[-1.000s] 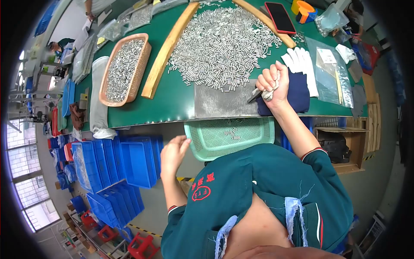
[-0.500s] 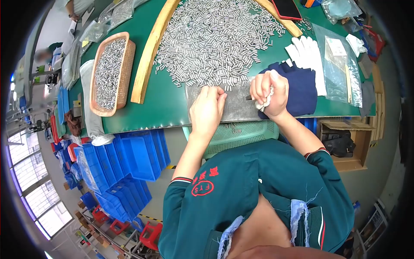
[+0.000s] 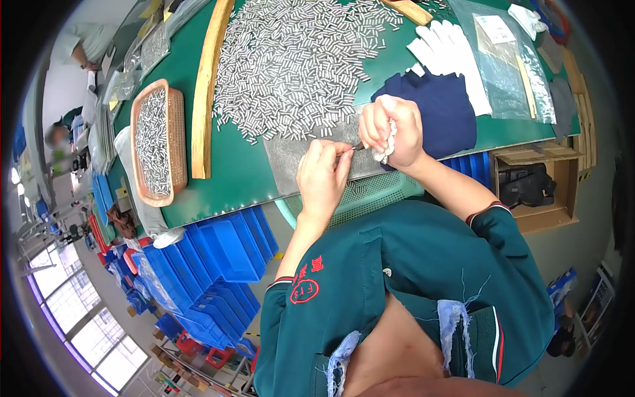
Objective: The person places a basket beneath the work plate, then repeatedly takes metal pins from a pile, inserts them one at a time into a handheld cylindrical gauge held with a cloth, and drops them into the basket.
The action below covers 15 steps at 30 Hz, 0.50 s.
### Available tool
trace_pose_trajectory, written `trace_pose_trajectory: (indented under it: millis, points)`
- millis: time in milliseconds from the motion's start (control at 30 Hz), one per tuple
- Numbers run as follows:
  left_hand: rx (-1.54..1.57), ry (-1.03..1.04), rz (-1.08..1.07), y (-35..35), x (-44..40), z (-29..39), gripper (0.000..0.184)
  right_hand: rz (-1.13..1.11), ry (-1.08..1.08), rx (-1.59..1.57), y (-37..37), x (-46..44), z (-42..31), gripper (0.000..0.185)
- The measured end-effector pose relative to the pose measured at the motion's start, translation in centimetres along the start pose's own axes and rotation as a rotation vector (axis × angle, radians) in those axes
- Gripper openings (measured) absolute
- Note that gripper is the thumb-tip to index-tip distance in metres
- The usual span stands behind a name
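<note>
Silver metal all the way up the green table (image 3: 241,177) — a broad heap of little pins (image 3: 291,69) is spilling right down to the far edge of the grey mat (image 3: 281,157), and the hands meet over that mat! Here's the right hand (image 3: 395,132), closed in a fist round a dark tool (image 3: 358,146) with white cloth (image 3: 387,147) bunched in the grip, the tool's tip poking out toward the left. And the left hand (image 3: 322,173), fingers curled, thumb and fingertips pinched together right at that tip; whether a pin sits in the pinch, I cannot tell.

Right of the mat, a navy cloth (image 3: 433,122) lies folded, with white gloves (image 3: 453,56) just beyond it. Over to the mat's left runs a wooden strip (image 3: 205,99), and farther left stands a peach basket (image 3: 177,142), loaded with more pins. Below the mat's near edge — look down there — a green basket (image 3: 390,187) sits partly under the table, a few pins showing inside, the forearms reaching above it on either side.
</note>
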<state>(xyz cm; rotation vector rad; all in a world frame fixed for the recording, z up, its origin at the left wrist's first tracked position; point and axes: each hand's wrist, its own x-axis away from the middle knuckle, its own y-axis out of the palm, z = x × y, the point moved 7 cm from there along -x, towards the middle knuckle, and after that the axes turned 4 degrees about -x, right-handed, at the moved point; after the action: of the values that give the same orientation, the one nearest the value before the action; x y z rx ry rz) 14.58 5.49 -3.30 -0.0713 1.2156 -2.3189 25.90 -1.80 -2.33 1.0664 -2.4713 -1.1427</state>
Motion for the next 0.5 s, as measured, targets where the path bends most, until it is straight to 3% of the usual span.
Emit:
trace_pose_trajectory:
  millis: [467, 500]
  points:
    - [0.008, -0.026, -0.004, 0.14, 0.03, -0.23, 0.01, -0.031, -0.02, -0.006, -0.11, 0.27, 0.36, 0.043]
    - [-0.008, 0.006, -0.001, 0.07, 0.07, -0.09, 0.01, -0.173, -0.194, 0.189, 0.59, 0.61, -0.05, 0.041]
